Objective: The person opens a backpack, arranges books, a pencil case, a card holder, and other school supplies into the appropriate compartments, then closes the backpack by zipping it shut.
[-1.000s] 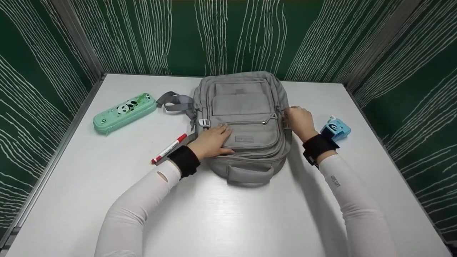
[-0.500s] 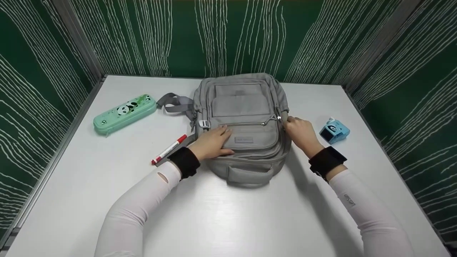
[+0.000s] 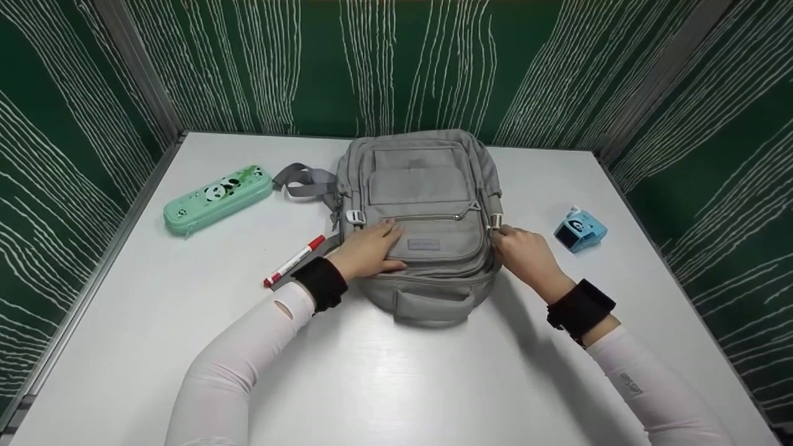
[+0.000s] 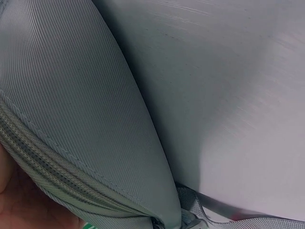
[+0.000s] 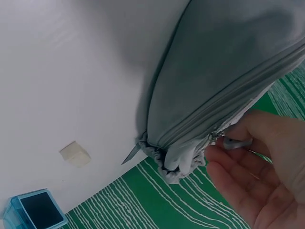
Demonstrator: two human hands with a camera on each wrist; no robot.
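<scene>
A grey backpack (image 3: 415,179) lies front side up on the white table, its top handle (image 3: 433,305) towards me. My left hand (image 3: 370,249) rests with outstretched fingers on the lower left of its front pocket. At the bag's right side, my right hand (image 3: 526,254) pinches a metal zipper pull (image 5: 237,143) between thumb and fingers. The zipper (image 5: 224,102) runs along the bag's side in the right wrist view. In the left wrist view, the bag's grey side (image 4: 90,109) hides most of the left hand.
A green panda pencil case (image 3: 217,201) lies at the left. Between it and my left wrist is a red-and-white marker (image 3: 294,260), beside the bag's loose strap (image 3: 306,183). A small blue box-shaped thing with a panda print (image 3: 581,229) stands right of my right hand.
My right hand has slid towards me along the bag's right side, drawing the zipper pull with it. The bag's right side buckle has come into view. My left hand stays in place.
</scene>
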